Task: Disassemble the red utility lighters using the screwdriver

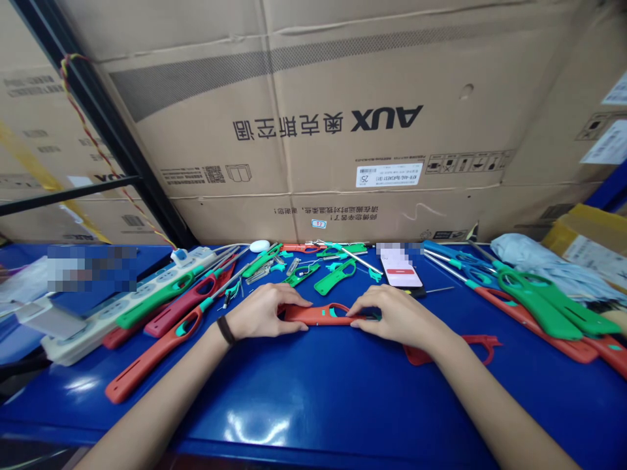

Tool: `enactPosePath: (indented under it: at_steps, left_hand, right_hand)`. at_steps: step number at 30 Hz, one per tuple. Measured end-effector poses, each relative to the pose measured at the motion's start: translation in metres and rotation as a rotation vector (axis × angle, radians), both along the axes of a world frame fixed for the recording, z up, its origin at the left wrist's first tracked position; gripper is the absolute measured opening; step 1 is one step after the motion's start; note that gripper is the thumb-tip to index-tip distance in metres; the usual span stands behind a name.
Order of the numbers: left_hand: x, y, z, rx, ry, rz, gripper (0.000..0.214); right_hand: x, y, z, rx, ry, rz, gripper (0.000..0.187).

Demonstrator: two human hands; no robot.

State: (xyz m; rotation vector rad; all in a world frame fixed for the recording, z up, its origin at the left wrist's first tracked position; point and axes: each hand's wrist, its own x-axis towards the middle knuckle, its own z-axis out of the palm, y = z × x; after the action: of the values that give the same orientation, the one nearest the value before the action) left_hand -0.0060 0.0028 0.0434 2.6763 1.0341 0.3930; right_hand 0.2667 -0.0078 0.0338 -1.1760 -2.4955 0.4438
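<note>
Between my two hands lies a red-orange utility lighter (317, 316), level and close to the blue tabletop. My left hand (262, 311) grips its handle end, with the thumb and fingers closed round it. The fingers of my right hand (389, 313) pinch the trigger end, where a turquoise trigger shows in the loop. What lies under the right fingertips is partly hidden. A loose red lighter shell (482, 346) rests partly behind my right forearm. Beyond my hands sits a green lighter shell half (335, 277).
Several lighters, one orange (147, 365), lean by a white power strip (98, 326) at left. Green lighters (543, 307) pile up at right. A phone (400, 266) and small metal and turquoise parts lie at the back, before a large cardboard box (318, 78).
</note>
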Motion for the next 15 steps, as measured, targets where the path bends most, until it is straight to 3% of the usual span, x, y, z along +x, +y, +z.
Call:
enactPosePath:
  at_steps: [8, 15]
  left_hand:
    - [-0.0015, 0.0031, -0.0055, 0.000, -0.024, -0.029, 0.033]
    - [-0.0001, 0.0008, -0.0053, 0.098, 0.127, -0.004, 0.032]
  right_hand:
    - [0.0007, 0.0019, -0.0019, -0.013, 0.006, 0.016, 0.016]
    - [-0.0080, -0.0018, 0.0002, 0.023, -0.124, -0.068, 0.016]
